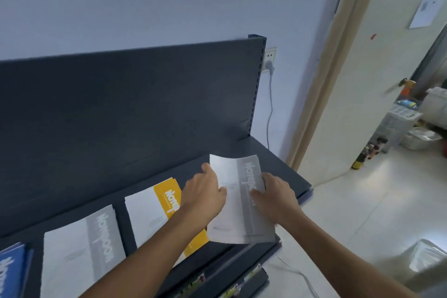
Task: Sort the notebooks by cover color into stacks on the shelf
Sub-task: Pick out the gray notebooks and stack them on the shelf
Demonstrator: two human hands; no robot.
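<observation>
You grip the grey notebook (238, 201) with both hands, left hand (205, 191) at its left edge and right hand (275, 197) on the grey band. It sits just right of the yellow stack (167, 201), overlapping its edge. That puts you mid-sort with 1 book in hand. Its match, the grey stack (82, 249), lies left of the yellow stack, so carry it across and square it there.

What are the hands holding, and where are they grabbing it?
Both hold a grey-and-white notebook: the left hand pinches its left edge, the right hand its right edge.
</observation>
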